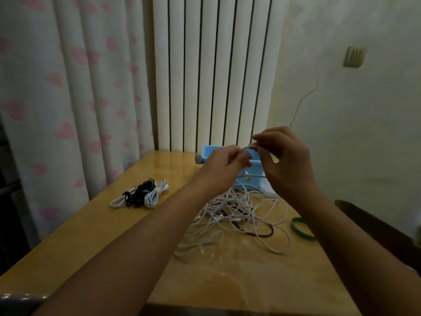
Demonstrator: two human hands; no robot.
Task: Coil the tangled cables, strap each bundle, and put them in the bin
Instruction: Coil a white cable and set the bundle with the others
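White cable (pixel 247 148) pinched between left hand (pixel 224 164) and right hand (pixel 284 160), above tangle (pixel 239 213).

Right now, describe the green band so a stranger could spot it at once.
Start at the wooden table and find the loose tangle of cables in its middle. Just right of that tangle, near the table's right edge, lies the green band: a flat closed ring, the only green thing there.

The room is dim and yellowish. The shiny table (pixel 91 226) shows small bright spots near its front edge. The picture looks soft and blurry, and it bends at the sides.
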